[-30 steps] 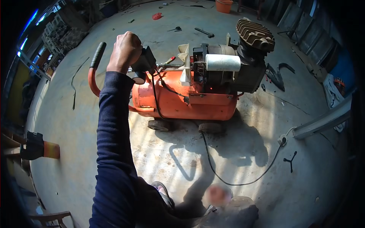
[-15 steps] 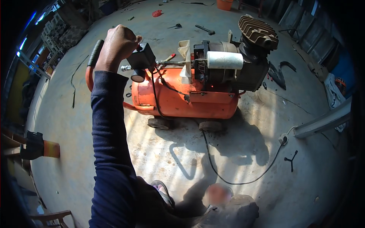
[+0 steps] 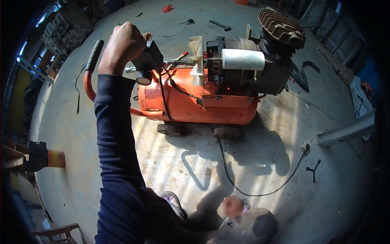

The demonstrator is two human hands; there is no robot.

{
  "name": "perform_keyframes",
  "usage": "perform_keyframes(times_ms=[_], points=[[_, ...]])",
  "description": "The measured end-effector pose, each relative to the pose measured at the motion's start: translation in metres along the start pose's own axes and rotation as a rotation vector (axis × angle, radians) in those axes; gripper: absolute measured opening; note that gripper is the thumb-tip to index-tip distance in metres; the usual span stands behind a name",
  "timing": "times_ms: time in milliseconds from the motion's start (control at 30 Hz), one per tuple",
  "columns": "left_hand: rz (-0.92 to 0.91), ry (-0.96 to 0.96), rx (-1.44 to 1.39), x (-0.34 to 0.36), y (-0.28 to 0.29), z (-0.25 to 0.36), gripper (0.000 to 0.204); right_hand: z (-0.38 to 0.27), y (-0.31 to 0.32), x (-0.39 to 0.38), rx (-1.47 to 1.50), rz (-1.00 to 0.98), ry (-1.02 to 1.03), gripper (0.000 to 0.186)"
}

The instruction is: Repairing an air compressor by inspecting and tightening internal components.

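Note:
An orange compressor (image 3: 187, 110) stands on wheels before me, carrying a motor, white cylinder (image 3: 242, 59), plastic fan (image 3: 197, 55) and finned head (image 3: 281, 28). My left hand (image 3: 123, 46), in a dark sleeve, is closed at the top of its black switch box (image 3: 148, 59), thumb out to the right; what lies under the fingers is hidden. A gauge (image 3: 144, 77) hangs below the box, beside the curved handle (image 3: 92, 61). What seems to be my right hand (image 3: 232, 206) is a blur near my right knee, its fingers indistinct.
A cable (image 3: 260, 195) runs to a socket by a metal beam (image 3: 345, 130). A three-armed wrench (image 3: 313, 171) lies at right; scissors, a bar tool (image 3: 220, 25) and a red bag (image 3: 166, 8) lie behind. A black-and-orange object (image 3: 44, 157) is at left.
My left hand has shifted up and left, showing more of the switch box and gauge. The whole scene sits slightly higher in the view.

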State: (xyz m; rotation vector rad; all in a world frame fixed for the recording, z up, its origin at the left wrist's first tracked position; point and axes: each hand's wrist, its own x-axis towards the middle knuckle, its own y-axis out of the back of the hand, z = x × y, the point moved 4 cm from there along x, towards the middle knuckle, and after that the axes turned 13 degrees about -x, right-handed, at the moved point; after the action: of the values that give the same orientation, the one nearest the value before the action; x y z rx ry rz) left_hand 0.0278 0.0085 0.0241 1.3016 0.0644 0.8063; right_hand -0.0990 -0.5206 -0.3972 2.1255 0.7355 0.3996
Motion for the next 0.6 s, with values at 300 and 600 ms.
perform_keyframes(times_ms=[300,600], points=[[0.007,-0.071,0.036,0.005,-0.005,-0.003,0.047,0.002,-0.003,0.001,-0.018,0.001,0.051,0.007],[-0.014,-0.012,0.116,0.010,-0.008,-0.011,0.051,0.000,-0.001,0.005,0.004,-0.009,0.035,0.008]])
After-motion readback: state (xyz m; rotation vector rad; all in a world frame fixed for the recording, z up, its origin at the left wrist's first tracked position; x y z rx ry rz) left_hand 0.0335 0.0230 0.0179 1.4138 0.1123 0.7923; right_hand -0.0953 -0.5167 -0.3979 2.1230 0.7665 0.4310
